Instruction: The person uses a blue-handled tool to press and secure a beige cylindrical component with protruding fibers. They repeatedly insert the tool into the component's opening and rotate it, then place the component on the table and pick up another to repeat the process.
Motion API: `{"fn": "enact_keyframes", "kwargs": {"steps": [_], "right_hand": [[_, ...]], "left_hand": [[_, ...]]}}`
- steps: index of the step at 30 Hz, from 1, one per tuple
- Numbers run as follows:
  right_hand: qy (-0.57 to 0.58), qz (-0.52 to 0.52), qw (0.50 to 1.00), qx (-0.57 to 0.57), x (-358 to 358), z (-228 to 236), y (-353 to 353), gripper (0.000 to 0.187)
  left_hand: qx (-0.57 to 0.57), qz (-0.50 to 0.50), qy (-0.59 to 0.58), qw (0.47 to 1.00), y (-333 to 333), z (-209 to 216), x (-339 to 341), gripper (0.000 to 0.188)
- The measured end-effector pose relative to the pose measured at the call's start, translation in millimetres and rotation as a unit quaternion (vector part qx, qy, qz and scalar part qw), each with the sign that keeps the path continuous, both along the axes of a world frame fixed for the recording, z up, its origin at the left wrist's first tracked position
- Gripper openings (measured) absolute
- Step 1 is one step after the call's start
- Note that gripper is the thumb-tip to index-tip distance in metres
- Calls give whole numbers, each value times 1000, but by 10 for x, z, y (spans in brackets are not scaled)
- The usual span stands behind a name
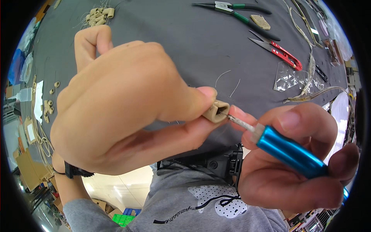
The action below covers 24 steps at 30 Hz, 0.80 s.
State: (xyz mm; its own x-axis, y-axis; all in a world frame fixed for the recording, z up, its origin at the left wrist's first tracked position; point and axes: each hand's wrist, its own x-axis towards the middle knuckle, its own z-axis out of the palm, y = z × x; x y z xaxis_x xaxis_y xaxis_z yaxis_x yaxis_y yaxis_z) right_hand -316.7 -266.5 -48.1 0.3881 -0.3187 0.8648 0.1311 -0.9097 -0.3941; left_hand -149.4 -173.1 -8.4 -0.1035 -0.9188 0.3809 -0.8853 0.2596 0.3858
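Between the thumb and finger of my left hand (123, 104) is a small beige leather-like loop (216, 111), its opening turned to the right. Fine thread ends show inside that opening. My right hand (293, 162) grips a pen-like tool (290, 150) with a shiny blue handle and a narrow pale shaft. The tool's thin tip reaches the mouth of the loop; whether it touches the inside I cannot tell. One right fingertip lies close beside the loop. Both hands are above the grey work surface (162, 23), near its front edge.
A pile of beige loops (99, 16) with loose threads lies far left, with several more loops (47, 107) at left. Long-nose pliers (239, 15), red thread snips (284, 54), a tan block (260, 22), a clear plastic bag (286, 77) and a cable (320, 92) lie at right.
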Motion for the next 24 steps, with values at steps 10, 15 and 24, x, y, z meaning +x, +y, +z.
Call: {"fn": "enact_keyframes", "kwargs": {"steps": [10, 15, 24], "right_hand": [[164, 216, 600, 753, -310, 525, -64, 21], [167, 155, 267, 936, -245, 854, -248, 12], [80, 301, 525, 792, -411, 426, 25, 23]], "left_hand": [[-6, 8, 8, 1000, -37, -71, -1, 27], [2, 8, 3, 1000, -59, -68, -12, 26], [-7, 10, 4, 1000, -76, -80, -16, 27]]}}
